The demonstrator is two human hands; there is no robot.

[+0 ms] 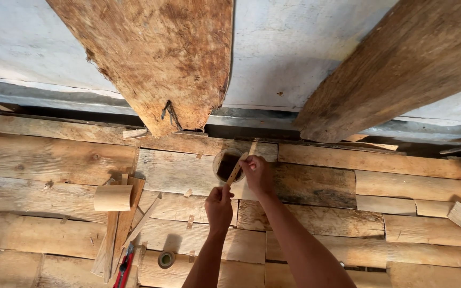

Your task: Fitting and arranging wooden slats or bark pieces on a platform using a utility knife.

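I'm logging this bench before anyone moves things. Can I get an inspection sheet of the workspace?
Surface: rough wooden planks laid side by side, unevenly.
Job's things: thin wooden strip held over a small round cup with dark contents.
Clutter: short wooden cylinder, loose slats, roll of tape, red-handled tool, small wood chips.
Grips: left hand and right hand both pinch the strip.
Cables: nothing seen.
Surroundings: two big bark-edged slabs lean against a pale wall.

Pale tan slat (235,172), red-handled pliers (124,271)
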